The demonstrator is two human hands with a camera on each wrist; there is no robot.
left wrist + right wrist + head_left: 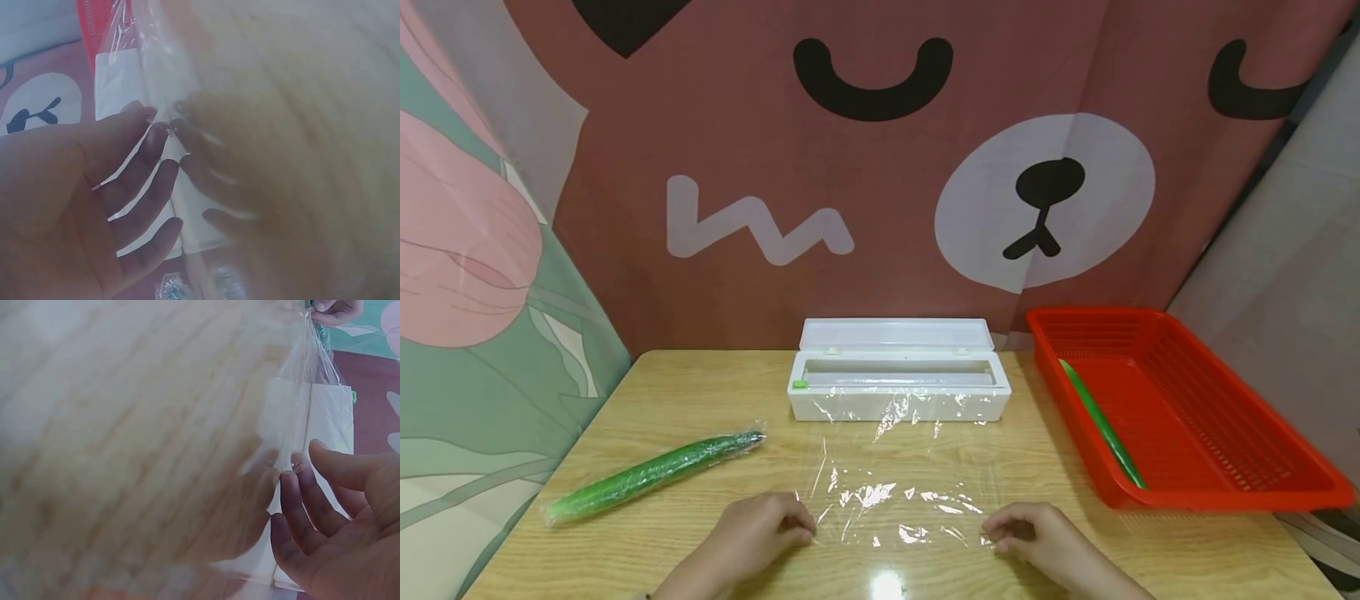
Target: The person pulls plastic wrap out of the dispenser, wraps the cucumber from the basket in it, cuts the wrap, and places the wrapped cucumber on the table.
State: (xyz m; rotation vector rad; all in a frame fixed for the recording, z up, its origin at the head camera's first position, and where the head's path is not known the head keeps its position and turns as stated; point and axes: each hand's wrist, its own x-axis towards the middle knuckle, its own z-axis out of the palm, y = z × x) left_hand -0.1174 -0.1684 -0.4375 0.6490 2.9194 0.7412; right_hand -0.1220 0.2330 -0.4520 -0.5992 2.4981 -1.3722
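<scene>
Left hand (760,529) is pinching the near-left corner of a clear, glossy plastic film sheet (895,498) between thumb and index; right hand (1036,533) is gripping the near-right corner the same way. Forearms are angling inward from the bottom edge, hands sitting well apart, low over the light wood-grain table (700,400), other fingers curving loosely. Film is spanning between both hands and running back to the open white rectangular dispenser box (898,353).
</scene>
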